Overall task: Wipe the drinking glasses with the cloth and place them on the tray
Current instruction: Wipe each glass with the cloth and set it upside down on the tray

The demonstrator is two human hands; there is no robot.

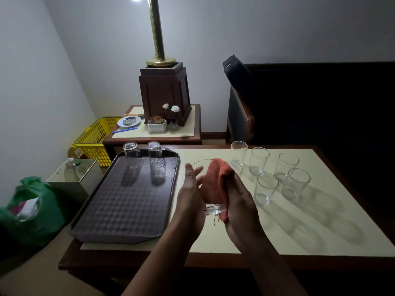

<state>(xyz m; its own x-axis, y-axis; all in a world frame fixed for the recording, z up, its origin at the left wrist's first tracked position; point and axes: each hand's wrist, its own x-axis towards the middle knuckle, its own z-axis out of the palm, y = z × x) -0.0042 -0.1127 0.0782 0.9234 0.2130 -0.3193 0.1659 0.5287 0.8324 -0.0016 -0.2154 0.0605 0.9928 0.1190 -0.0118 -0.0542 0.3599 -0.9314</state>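
A clear drinking glass is held tilted above the table between both hands, mostly covered by an orange cloth. My left hand holds the glass from the left with its fingers spread near the rim. My right hand grips the cloth against the glass. Three glasses stand upside down at the far end of the dark patterned tray on the left. Several upright glasses stand on the table to the right.
The cream-topped table has a dark wooden edge. Beyond it is a side table with a lamp base, a dish and a small vase. A yellow basket, a white bin and a green bag are at the left. A chair stands behind.
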